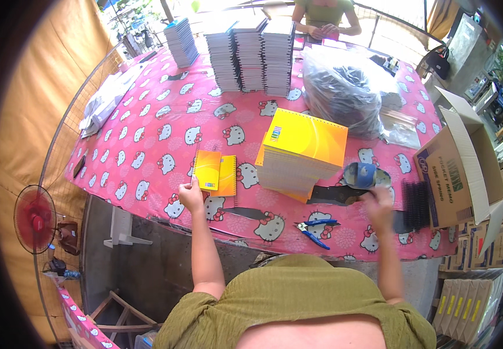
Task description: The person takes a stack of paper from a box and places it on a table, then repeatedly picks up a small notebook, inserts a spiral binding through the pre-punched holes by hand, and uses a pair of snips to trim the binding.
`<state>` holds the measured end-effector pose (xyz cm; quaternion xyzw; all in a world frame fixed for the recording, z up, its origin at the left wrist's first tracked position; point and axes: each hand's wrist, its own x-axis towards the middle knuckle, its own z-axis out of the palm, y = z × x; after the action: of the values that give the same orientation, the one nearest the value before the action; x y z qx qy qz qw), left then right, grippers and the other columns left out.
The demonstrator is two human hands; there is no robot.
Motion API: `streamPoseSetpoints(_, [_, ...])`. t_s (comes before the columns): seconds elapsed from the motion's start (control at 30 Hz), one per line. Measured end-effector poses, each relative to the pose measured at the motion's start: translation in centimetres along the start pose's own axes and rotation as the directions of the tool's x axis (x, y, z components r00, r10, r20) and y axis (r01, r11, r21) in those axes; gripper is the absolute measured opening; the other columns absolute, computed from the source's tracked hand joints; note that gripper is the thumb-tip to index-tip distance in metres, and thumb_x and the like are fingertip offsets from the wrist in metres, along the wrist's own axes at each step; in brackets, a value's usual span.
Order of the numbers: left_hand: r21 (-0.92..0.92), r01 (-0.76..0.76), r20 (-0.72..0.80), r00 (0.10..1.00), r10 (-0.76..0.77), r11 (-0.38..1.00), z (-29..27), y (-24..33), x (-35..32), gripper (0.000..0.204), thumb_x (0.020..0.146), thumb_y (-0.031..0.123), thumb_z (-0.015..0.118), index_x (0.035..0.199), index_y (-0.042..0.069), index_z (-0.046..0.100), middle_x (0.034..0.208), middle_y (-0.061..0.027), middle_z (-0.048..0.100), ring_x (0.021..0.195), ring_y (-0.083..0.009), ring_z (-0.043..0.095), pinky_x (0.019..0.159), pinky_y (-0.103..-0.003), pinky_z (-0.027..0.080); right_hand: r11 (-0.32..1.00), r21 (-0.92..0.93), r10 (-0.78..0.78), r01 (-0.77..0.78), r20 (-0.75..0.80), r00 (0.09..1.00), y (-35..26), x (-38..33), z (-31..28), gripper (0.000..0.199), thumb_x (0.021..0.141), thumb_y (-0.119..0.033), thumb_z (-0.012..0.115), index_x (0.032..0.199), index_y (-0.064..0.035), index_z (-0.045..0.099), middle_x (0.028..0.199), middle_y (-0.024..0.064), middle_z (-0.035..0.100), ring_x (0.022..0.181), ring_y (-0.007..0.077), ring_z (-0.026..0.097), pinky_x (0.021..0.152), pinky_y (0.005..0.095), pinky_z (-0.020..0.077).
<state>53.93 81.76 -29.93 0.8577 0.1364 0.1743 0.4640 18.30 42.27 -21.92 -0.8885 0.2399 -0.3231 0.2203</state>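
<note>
Left hand (190,193), fingers pinched nearly closed on a yellow notebook (207,168) overlapping a second notebook (228,175) over pink tablecloth (173,118). Right hand (378,201) (blurred; finger opening and hold cannot be told), near a blue patterned object (358,174).

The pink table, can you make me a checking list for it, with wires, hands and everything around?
Surface: pink patterned cover, dark patches showing.
Work things: yellow notebook overlapping a second notebook; notebook stack to their right.
Clutter: blue-handled cutters, plastic bag, black coils, open box.
Hands: left hand holds the yellow notebook; right hand blurred, grip unclear.
Cables: nothing seen clearly.
Surroundings: red fan, another person, stacked cartons.
</note>
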Motion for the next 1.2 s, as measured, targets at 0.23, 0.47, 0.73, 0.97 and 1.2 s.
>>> streamPoseSetpoints(0.23, [0.519,-0.095,0.211,0.977,-0.020,0.849,0.3,8.3,-1.6,0.056,0.063,0.041,0.079,0.104,0.008,0.059,0.121,-0.0132,0.051,0.118,-0.0352,0.043,0.096,-0.053,0.035,0.463,-0.624,0.594,-0.629,-0.308,0.743,18.0,-0.3,-10.8,0.046,0.074,-0.036,0.073,0.101,0.0003,0.062,0.105,0.0206,0.061,0.101,0.0375,0.058,0.085,0.0445,0.0479])
streamPoseSetpoints(0.47, [-0.687,-0.474,0.354,0.444,0.823,0.550,-1.2,31.7,-5.5,0.026,0.084,0.016,0.064,0.107,0.003,0.065,0.105,-0.0114,0.065,0.097,-0.0216,0.061,0.087,-0.031,0.046,0.507,-0.591,0.684,-0.628,-0.168,0.710,18.5,3.9,-12.0,0.020,0.078,-0.016,0.068,0.091,0.0000,0.067,0.092,0.0230,0.065,0.091,0.0386,0.062,0.080,0.0439,0.0493])
streamPoseSetpoints(0.73, [-0.466,-0.699,0.863,-0.223,0.454,0.542,1.6,39.4,-10.7,0.023,0.079,0.016,0.068,0.097,0.002,0.068,0.084,-0.0089,0.067,0.075,-0.0117,0.060,0.071,-0.027,0.049,0.619,-0.655,0.362,-0.433,-0.252,0.898,18.8,4.6,-12.4,0.030,0.076,0.001,0.059,0.107,0.0030,0.061,0.094,0.0274,0.060,0.092,0.0416,0.058,0.083,0.0429,0.0467])
streamPoseSetpoints(0.97, [-0.633,-0.551,0.642,0.021,0.767,0.545,-1.8,38.7,-11.0,0.015,0.076,0.014,0.069,0.087,0.003,0.070,0.080,-0.0100,0.068,0.072,-0.0178,0.065,0.070,-0.033,0.051,0.939,-0.242,0.193,-0.244,-0.216,0.957,8.2,9.5,-11.6,0.021,0.077,-0.002,0.068,0.098,-0.0017,0.067,0.081,0.0101,0.066,0.075,0.0242,0.064,0.069,0.0344,0.0499])
streamPoseSetpoints(1.2, [-0.695,-0.636,0.369,0.085,0.926,0.335,-4.7,37.1,-12.6,0.012,0.076,0.010,0.070,0.085,0.002,0.070,0.079,-0.0077,0.068,0.074,-0.0161,0.064,0.071,-0.029,0.049,0.840,0.541,-0.046,0.046,-0.013,0.999,-13.6,12.8,-9.4,0.018,0.077,0.000,0.070,0.094,-0.0005,0.068,0.088,0.0002,0.063,0.073,0.0055,0.056,0.062,0.0186,0.0453])
